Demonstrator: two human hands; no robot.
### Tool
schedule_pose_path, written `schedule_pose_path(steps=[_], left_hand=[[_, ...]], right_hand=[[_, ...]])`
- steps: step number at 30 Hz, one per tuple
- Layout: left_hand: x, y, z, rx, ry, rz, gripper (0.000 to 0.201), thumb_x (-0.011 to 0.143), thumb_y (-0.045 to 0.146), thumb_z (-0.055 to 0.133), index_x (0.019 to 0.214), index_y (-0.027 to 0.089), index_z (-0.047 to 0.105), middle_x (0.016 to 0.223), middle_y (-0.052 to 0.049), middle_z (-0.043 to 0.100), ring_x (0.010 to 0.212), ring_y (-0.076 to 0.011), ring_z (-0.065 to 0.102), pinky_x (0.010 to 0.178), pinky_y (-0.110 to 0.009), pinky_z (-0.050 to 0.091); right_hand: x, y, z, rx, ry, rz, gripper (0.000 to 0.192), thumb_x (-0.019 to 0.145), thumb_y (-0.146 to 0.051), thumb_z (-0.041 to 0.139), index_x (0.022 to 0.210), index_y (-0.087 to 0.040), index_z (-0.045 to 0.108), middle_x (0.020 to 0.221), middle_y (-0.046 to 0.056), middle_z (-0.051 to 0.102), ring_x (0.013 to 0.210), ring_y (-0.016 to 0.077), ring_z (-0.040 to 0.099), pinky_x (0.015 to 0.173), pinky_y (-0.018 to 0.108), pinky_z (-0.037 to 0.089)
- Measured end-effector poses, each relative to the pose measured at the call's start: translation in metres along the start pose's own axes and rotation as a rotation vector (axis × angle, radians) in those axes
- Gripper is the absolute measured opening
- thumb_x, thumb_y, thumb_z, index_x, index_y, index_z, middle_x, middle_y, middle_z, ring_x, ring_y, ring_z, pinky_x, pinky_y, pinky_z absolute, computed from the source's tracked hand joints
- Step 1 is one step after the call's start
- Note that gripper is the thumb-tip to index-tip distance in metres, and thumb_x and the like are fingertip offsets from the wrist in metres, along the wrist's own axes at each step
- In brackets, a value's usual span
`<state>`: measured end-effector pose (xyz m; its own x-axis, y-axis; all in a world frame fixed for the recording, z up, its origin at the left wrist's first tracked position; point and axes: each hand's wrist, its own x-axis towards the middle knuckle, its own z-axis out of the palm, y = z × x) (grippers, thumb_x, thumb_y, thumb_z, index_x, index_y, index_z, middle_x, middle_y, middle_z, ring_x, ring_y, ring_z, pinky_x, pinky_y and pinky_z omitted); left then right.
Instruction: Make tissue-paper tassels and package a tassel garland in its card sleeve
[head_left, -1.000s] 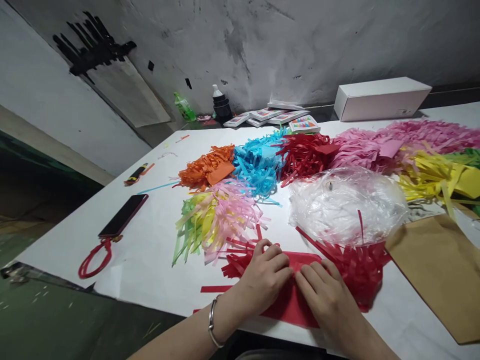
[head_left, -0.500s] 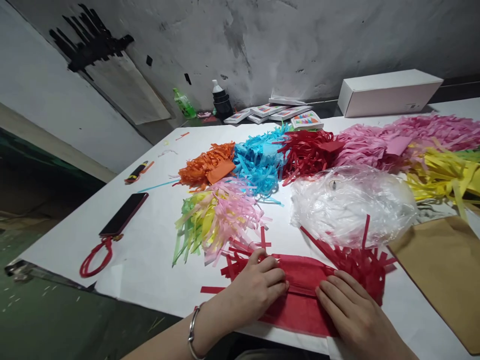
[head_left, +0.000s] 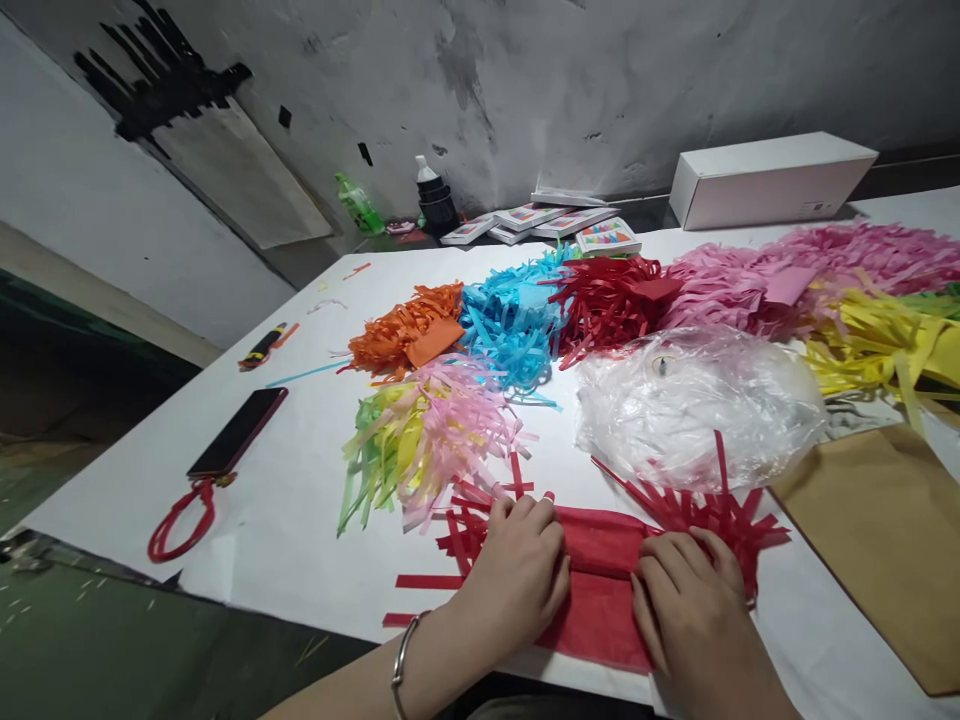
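Note:
Red tissue paper (head_left: 596,620) lies at the table's near edge, its middle a flat sheet with a rolled or folded band across it. Cut fringe spreads out at both its ends. My left hand (head_left: 529,560) has curled fingers gripping the left part of the band, and a silver bangle circles that wrist. On the right part, my right hand (head_left: 690,585) is closed over the same band with its fingers bent. The fingertips of both hands are partly hidden. Just beyond the left hand is a pink, yellow and green tissue tassel (head_left: 427,430).
Behind lie orange (head_left: 409,325), blue (head_left: 517,315), dark red (head_left: 611,300), pink (head_left: 720,280) and yellow (head_left: 870,335) fringe bundles. A clear plastic bag (head_left: 697,410) and brown paper (head_left: 862,540) sit at right. A phone (head_left: 238,430) and cutter (head_left: 262,345) are left; a white box (head_left: 772,180) stands behind.
My fingers have curled more tightly, and the band sits slightly higher on the sheet with more paper gathered in. The view has shifted a little to the right.

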<state>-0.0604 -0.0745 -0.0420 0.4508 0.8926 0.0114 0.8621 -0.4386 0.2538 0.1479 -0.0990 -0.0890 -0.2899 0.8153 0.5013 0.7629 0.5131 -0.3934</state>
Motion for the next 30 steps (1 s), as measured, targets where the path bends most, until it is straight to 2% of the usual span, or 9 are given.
schedule_pose_path(steps=[4,7,10,16,20,24,26,28,30], left_hand=[[0.001,0.0,0.003,0.128,0.066,0.169,0.009,0.089,0.013,0.062,0.082,0.019,0.061,0.094,-0.004,0.064,0.087,-0.0222,0.054,0.09,-0.046,0.035],[-0.002,0.002,0.007,0.213,0.117,0.343,0.013,0.093,0.017,0.062,0.08,0.018,0.06,0.086,-0.001,0.063,0.085,-0.021,0.053,0.099,-0.048,0.029],[0.001,0.003,0.012,0.283,0.132,0.379,0.013,0.094,0.017,0.061,0.08,0.018,0.061,0.084,-0.001,0.063,0.082,-0.0207,0.052,0.104,-0.052,0.026],[0.015,-0.004,0.006,0.153,0.091,0.331,0.01,0.085,0.021,0.068,0.078,0.017,0.062,0.084,-0.003,0.065,0.08,-0.0213,0.055,0.09,-0.046,0.04],[0.008,0.003,0.0,0.081,0.128,0.477,0.011,0.093,0.013,0.057,0.084,0.016,0.063,0.087,-0.004,0.066,0.082,-0.02,0.056,0.089,-0.038,0.045],[-0.003,0.01,0.006,0.024,0.057,0.536,0.02,0.099,0.018,0.052,0.115,0.014,0.064,0.123,-0.01,0.067,0.112,-0.0234,0.057,0.105,-0.034,0.043],[-0.004,0.009,0.01,0.032,0.005,0.48,0.04,0.099,0.025,0.054,0.138,0.016,0.051,0.144,-0.012,0.056,0.125,-0.0274,0.053,0.11,-0.04,0.042],[-0.004,0.005,0.013,0.059,-0.064,0.42,0.056,0.098,0.03,0.057,0.149,0.018,0.038,0.151,-0.014,0.049,0.126,-0.0307,0.055,0.107,-0.045,0.046],[-0.003,0.0,0.015,0.078,-0.152,0.396,0.065,0.096,0.034,0.06,0.153,0.018,0.033,0.154,-0.017,0.046,0.127,-0.0321,0.056,0.105,-0.044,0.048]], right_hand=[[0.005,0.0,-0.001,-0.043,0.002,0.046,0.014,0.086,-0.01,0.052,0.082,-0.021,0.061,0.088,0.005,0.068,0.087,0.0247,0.059,0.099,0.052,0.032],[0.006,-0.002,-0.003,0.023,0.007,-0.016,0.027,0.084,-0.003,0.047,0.089,-0.023,0.064,0.089,0.003,0.069,0.089,0.023,0.059,0.103,0.05,0.029],[0.007,-0.007,-0.002,0.059,0.004,-0.095,0.028,0.083,-0.001,0.047,0.087,-0.022,0.065,0.082,0.003,0.068,0.086,0.0229,0.058,0.106,0.05,0.03],[0.016,-0.015,0.011,-0.19,-0.038,-0.191,0.022,0.077,-0.003,0.049,0.081,-0.019,0.064,0.075,0.006,0.063,0.076,0.0258,0.054,0.101,0.052,0.032],[0.024,-0.014,0.018,-0.187,0.01,-0.188,0.028,0.08,0.002,0.042,0.074,-0.021,0.058,0.068,0.003,0.058,0.07,0.0232,0.052,0.097,0.049,0.034],[0.029,-0.008,0.009,-0.083,0.125,-0.112,0.03,0.092,-0.002,0.037,0.085,-0.02,0.059,0.077,0.003,0.064,0.075,0.0213,0.058,0.092,0.044,0.037],[0.032,-0.004,-0.001,-0.085,0.206,-0.093,0.025,0.097,-0.007,0.038,0.095,-0.019,0.06,0.084,0.005,0.068,0.081,0.0218,0.061,0.093,0.044,0.037],[0.034,0.006,-0.013,-0.077,0.286,-0.072,0.019,0.101,-0.014,0.041,0.099,-0.019,0.06,0.088,0.005,0.07,0.084,0.0216,0.064,0.094,0.043,0.039],[0.034,0.025,-0.026,-0.049,0.362,0.058,0.018,0.102,-0.027,0.046,0.098,-0.02,0.061,0.089,0.005,0.071,0.082,0.0217,0.066,0.087,0.039,0.045]])
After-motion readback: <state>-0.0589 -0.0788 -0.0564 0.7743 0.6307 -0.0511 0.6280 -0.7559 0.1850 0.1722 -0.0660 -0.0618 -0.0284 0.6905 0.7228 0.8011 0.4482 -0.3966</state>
